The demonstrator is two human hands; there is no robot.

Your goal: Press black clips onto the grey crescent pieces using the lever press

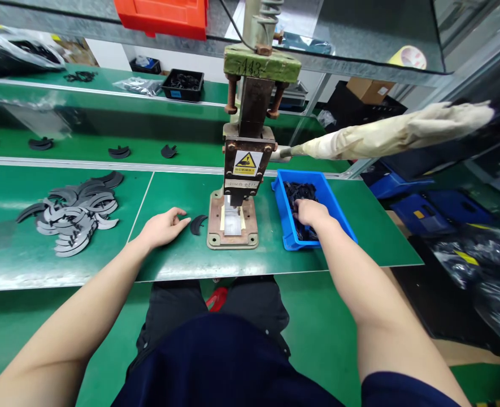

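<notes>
Right hand (pixel 311 213) in blue bin (pixel 338 212), press (pixel 243 164) between, left hand (pixel 162 227) beside crescent piece (pixel 198 224)

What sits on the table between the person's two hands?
In the head view, a dark crescent piece and the press base lie between the left hand and right hand.

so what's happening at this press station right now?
A person sits at a small hand press on a green bench. Their right hand reaches into a blue bin of dark parts. Their left hand rests on the bench, fingertips beside a single dark crescent part lying left of the press base. A pile of grey crescent parts sits further left.
</notes>
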